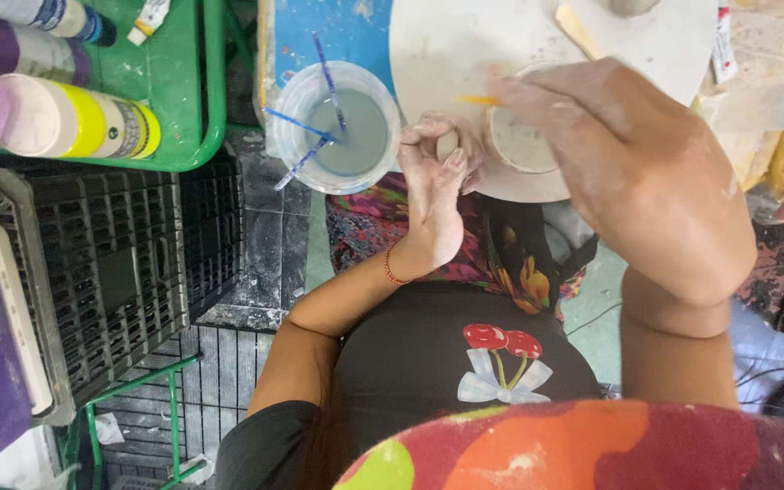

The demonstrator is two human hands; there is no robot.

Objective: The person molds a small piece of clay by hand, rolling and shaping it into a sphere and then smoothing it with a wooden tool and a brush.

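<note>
The left hand (436,186) is raised from the lap w/ the wrist bent back and the fingers curled shut around a small pale lump of clay (446,143), pinched near the fingertips. A red thread bracelet (390,269) is seen at that wrist. The right hand (628,163) is reached fwd from the right, forearm steep, back of the hand toward the camera and coated in dried clay dust. A thin yellow tool (478,100) is gripped in its fingers, the tip sticking out to the left.

A small round clay piece (521,143) lies on the edge of a round white board (465,45), directly under the right hand's fingers and just right of the left hand; whether it is touched by the left hand cannot be told. The yellow tool is held just above the piece's upper left rim.

To the left of the board, a clear plastic cup (336,127) of grey water is set, w/ blue sticks (328,77) standing in it, near the left hand's fingertips. A blue surface (356,32) shows behind the cup.

Further left, paint bottles (74,122) are laid on their sides in a green tray (183,91). Black plastic crates (111,272) are stacked below it, over a grey tiled floor (265,245). A patterned cloth (501,263) is spread over the lap.
</note>
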